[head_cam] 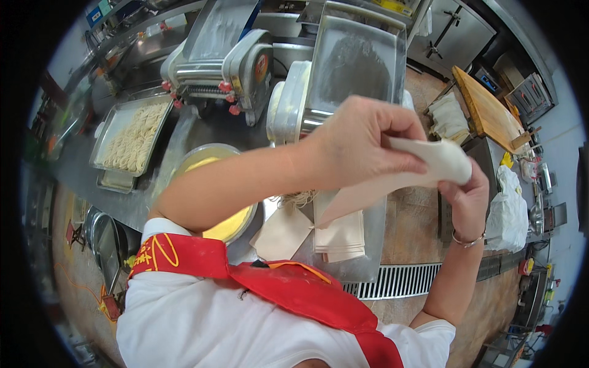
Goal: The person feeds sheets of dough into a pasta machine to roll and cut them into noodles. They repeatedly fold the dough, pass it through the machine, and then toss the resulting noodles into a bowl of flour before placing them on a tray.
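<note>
A pale dough sheet (377, 188) is held between my two hands, right of centre. My left hand (368, 142) pinches one end, its arm crossing over a round container of yellow powder or dough (230, 223). My right hand (467, 198), with a bracelet at the wrist, grips the folded end. The sheet's lower part hangs down over a stack of flat dough sheets (343, 244) on the metal table. Beside the stack lies another flat dough piece (283, 234), with a few cut noodles (299, 198) just behind it, partly hidden by my arm.
Two dough roller machines (246, 69) (287, 101) stand at the table's back, the right one partly behind my left hand. A tray of noodle bundles (126, 138) is at left. A floor grate (400, 281) lies beyond the table's right edge; a wooden board (483, 110) is farther right.
</note>
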